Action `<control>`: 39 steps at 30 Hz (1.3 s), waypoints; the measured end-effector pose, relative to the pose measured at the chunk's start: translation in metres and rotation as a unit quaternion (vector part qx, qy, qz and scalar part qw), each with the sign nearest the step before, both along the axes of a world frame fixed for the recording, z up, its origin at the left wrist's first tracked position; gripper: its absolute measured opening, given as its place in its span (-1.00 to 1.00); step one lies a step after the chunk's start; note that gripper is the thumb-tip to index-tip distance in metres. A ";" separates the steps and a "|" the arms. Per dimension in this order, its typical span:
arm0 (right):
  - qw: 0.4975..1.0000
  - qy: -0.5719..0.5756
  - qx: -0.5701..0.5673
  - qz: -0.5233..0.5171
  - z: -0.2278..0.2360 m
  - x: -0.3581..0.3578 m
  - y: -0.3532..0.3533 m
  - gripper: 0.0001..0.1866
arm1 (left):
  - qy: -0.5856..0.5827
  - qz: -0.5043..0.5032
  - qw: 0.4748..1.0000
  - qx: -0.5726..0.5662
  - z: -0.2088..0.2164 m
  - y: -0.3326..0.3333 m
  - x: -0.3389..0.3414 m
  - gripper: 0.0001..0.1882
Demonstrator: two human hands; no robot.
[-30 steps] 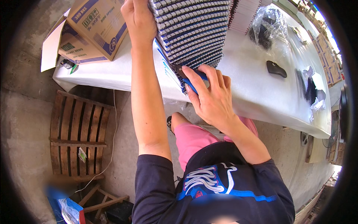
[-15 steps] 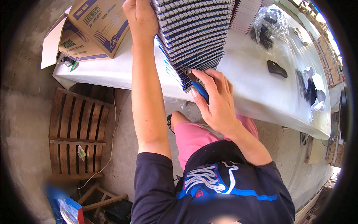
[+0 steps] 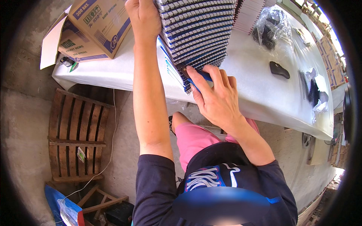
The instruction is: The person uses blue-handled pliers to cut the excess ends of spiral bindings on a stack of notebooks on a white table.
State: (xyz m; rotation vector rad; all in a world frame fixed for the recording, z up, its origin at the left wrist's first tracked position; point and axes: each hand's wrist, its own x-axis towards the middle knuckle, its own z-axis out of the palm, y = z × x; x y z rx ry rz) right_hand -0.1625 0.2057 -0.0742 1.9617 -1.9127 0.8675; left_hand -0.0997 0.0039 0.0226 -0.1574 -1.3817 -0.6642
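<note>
A tall stack of spiral-bound notebooks (image 3: 198,32) stands at the edge of the table, its rows of wire binding facing me. My left hand (image 3: 145,20) is closed against the upper left side of the stack, with part of its fingers cut off by the top of the picture. Low on the stack, my right hand (image 3: 218,92) grips blue-handled pliers (image 3: 203,75). The pliers' dark jaws are at the left ends of the lower wire spirals; the fingers partly cover the tool.
An open cardboard box (image 3: 94,34) sits on the left of the white-covered table (image 3: 256,90). To the right are another spiral-bound notebook (image 3: 249,17), black spirals in clear plastic (image 3: 271,30), a black object (image 3: 279,70) and loose black coils (image 3: 313,92). A wooden pallet (image 3: 77,137) lies at lower left.
My right hand has turned over the pliers, its index finger now stretched along them and the blue handles more covered. My left hand stays on the stack.
</note>
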 end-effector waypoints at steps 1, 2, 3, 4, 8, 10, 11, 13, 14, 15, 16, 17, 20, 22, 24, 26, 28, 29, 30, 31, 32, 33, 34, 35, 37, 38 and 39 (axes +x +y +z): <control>1.000 -0.003 -0.004 -0.001 -0.002 0.000 -0.001 -0.45 | -0.004 -0.019 1.000 0.024 0.000 0.002 0.000 -0.51; 1.000 0.010 -0.020 -0.009 -0.003 0.001 -0.001 -0.44 | -0.006 -0.037 0.998 0.049 0.000 0.003 0.001 -0.51; 0.999 0.023 -0.035 -0.018 -0.004 0.002 0.000 -0.44 | -0.056 0.030 0.997 0.044 0.000 0.000 0.007 -0.50; 0.998 0.036 -0.051 -0.027 -0.004 0.003 0.000 -0.43 | -0.105 0.098 0.989 0.039 0.000 -0.003 0.011 -0.50; 0.996 0.050 -0.069 -0.025 -0.006 0.001 0.000 -0.39 | -0.106 0.142 0.984 -0.029 0.002 -0.009 0.013 -0.46; 0.996 0.050 -0.064 -0.026 -0.007 0.001 -0.001 -0.38 | -0.098 0.122 0.988 -0.010 0.001 -0.008 0.011 -0.45; 0.996 0.052 -0.066 -0.027 -0.007 0.001 -0.002 -0.38 | -0.100 0.120 0.988 -0.004 0.001 -0.008 0.011 -0.45; 0.995 0.056 -0.072 -0.028 -0.006 0.000 -0.003 -0.37 | -0.104 0.118 0.988 0.007 0.001 -0.006 0.012 -0.45; 0.995 0.061 -0.071 -0.027 -0.006 0.000 -0.003 -0.38 | -0.110 0.122 0.986 0.005 0.002 -0.003 0.012 -0.45; 0.995 0.067 -0.070 -0.025 -0.007 -0.001 -0.004 -0.38 | -0.116 0.127 0.985 0.003 0.005 0.000 0.013 -0.45; 0.995 0.073 -0.069 -0.024 -0.007 -0.002 -0.004 -0.38 | -0.122 0.132 0.984 0.001 0.006 0.002 0.013 -0.46; 0.994 0.079 -0.071 -0.024 -0.007 -0.003 -0.005 -0.38 | -0.120 0.123 0.985 0.012 0.005 0.001 0.013 -0.46; 0.995 0.076 -0.063 -0.019 -0.006 -0.004 -0.004 -0.39 | -0.120 0.117 0.986 0.018 0.002 -0.004 0.014 -0.48; 0.998 0.048 -0.038 -0.008 -0.001 -0.001 0.000 -0.42 | -0.126 0.140 0.982 -0.014 0.003 -0.006 0.014 -0.49; 0.993 -0.110 -0.021 0.043 -0.004 0.002 -0.001 -0.50 | -0.114 0.136 0.984 -0.019 0.002 -0.008 0.013 -0.50; 0.963 -0.251 -0.005 0.097 -0.005 0.003 -0.002 -0.58 | -0.107 0.123 0.987 -0.012 0.002 -0.008 0.012 -0.51; 0.914 -0.374 0.008 0.154 -0.005 0.003 -0.003 -0.66 | -0.106 0.101 0.989 0.006 0.002 -0.007 0.011 -0.51; 0.879 -0.440 0.034 0.177 -0.002 0.000 -0.002 -0.65 | -0.106 0.098 0.989 0.012 0.001 -0.006 0.011 -0.51; 0.849 -0.490 0.057 0.190 -0.001 0.001 -0.002 -0.64 | -0.106 0.094 0.990 0.018 0.001 -0.005 0.010 -0.51; 0.815 -0.539 0.091 0.193 0.002 0.000 0.000 -0.64 | -0.106 0.091 0.990 0.024 0.001 -0.005 0.010 -0.51; 0.785 -0.576 0.117 0.195 0.004 0.000 0.003 -0.63 | -0.108 0.096 0.989 0.020 0.001 -0.004 0.010 -0.51; 0.785 -0.577 0.116 0.191 0.003 -0.001 0.003 -0.62 | -0.110 0.101 0.989 0.017 0.001 -0.004 0.011 -0.51; 0.803 -0.558 0.101 0.181 0.000 0.000 0.003 -0.62 | -0.112 0.106 0.988 0.013 0.001 -0.003 0.011 -0.50; 0.843 -0.507 0.065 0.165 -0.004 0.003 0.002 -0.61 | -0.112 0.108 0.988 0.015 0.001 -0.003 0.011 -0.50; 0.931 -0.346 -0.012 0.113 -0.010 0.004 0.002 -0.59 | -0.113 0.113 0.987 0.019 0.001 -0.002 0.011 -0.50; 0.961 -0.261 -0.019 0.086 -0.011 0.004 0.005 -0.57 | -0.117 0.134 0.984 -0.007 0.001 -0.004 0.014 -0.50; 0.982 -0.175 -0.032 0.054 -0.011 0.003 0.008 -0.55 | -0.121 0.155 0.980 -0.032 0.002 -0.006 0.016 -0.50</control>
